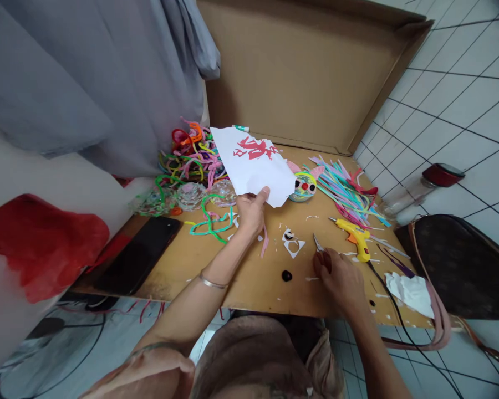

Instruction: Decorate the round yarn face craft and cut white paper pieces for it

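Observation:
A white sheet of paper [249,172] with a red print and cut, uneven edges is pinched between the thumb and fingers of my left hand [251,213], raised over the table. My right hand [341,277] rests low at the table's right part, its fingers curled around a pair of scissors [317,243]; only the metal blades show, pointing away from me. Left of those blades lie paper scraps with a round hole [293,247] and a small black round piece [286,275]. Behind the sheet's right edge sits a round, pink-eared animal face [304,187].
A yellow glue gun [360,238] with a black cord lies right of my right hand. Pipe cleaners [345,185] spread at the back right, with a tangled pile [195,152] at the back left. A phone [139,255], a bottle [424,188] and a brown bag [461,266] flank the table.

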